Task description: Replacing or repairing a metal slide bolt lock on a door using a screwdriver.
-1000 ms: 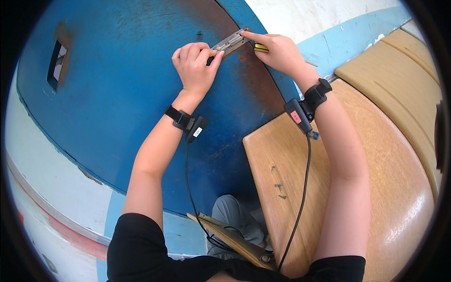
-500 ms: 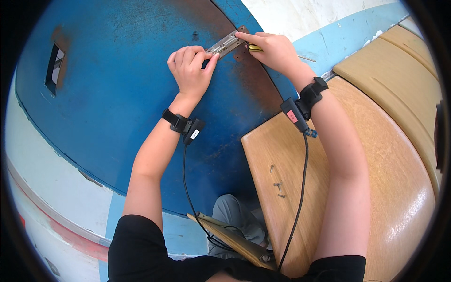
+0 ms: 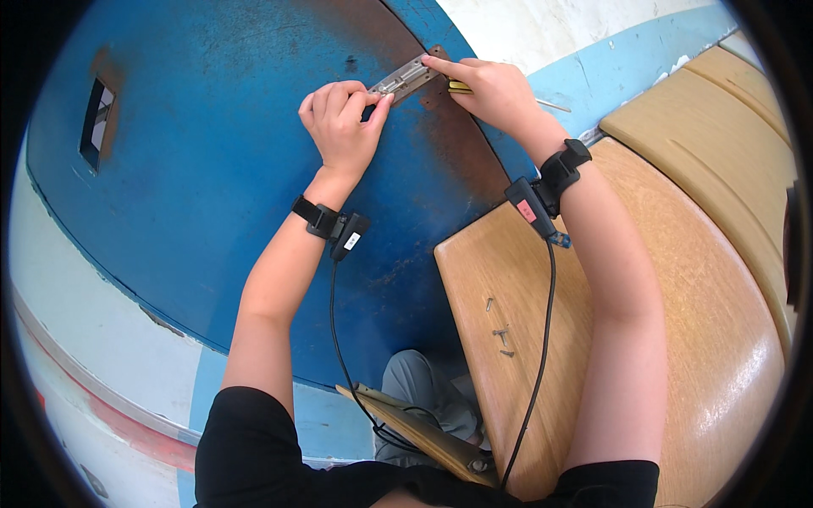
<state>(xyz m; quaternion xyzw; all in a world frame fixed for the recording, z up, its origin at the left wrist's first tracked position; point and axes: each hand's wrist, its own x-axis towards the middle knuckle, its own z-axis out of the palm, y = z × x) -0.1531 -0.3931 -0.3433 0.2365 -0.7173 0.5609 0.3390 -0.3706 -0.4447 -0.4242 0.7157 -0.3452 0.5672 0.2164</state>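
A silvery metal slide bolt point(image 3: 401, 82) lies slantwise against the blue door point(image 3: 212, 169), near the door's rusty brown edge. My left hand point(image 3: 340, 127) pinches its lower left end between thumb and fingers. With a stretched index finger, my right hand point(image 3: 495, 95) presses on the bolt's upper right end. The other fingers of that hand are curled round a screwdriver point(image 3: 458, 86). Its yellow and black handle shows under the index finger, and its thin shaft sticks out on the right side of the hand.
Several loose screws point(image 3: 503, 337) lie on the wooden desktop point(image 3: 677, 339) below my right forearm. A rectangular slot point(image 3: 97, 123) is cut in the door at left. Black cables point(image 3: 542, 364) hang from devices on both wrists. Yellowish wooden panels point(image 3: 711, 110) stand at right.
Both hands stay on the slide bolt, with only a very slight shift left. The screwdriver's shaft has tilted a little.
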